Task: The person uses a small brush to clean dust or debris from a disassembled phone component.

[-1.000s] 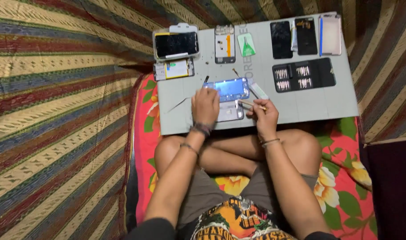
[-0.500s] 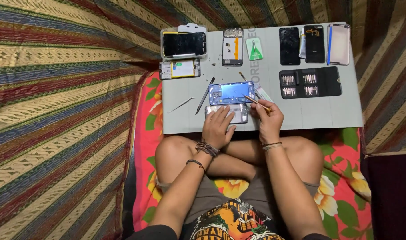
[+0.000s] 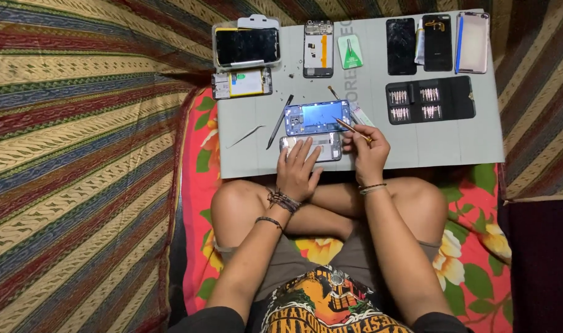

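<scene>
The black bit case [image 3: 430, 100] lies open on the grey desk [image 3: 454, 139], rows of small silver bits in its slots. At the far left a clear tray [image 3: 246, 46] holds a dark phone. Since half a second ago my left hand [image 3: 298, 169] has slid from beside the work onto the pale phone part [image 3: 311, 147], fingers spread flat on it. My right hand [image 3: 369, 151] is closed around a thin tool [image 3: 349, 128], its tip at the opened phone [image 3: 317, 117], which lies mid-desk, blue-framed, insides showing, just beyond the pale part.
</scene>
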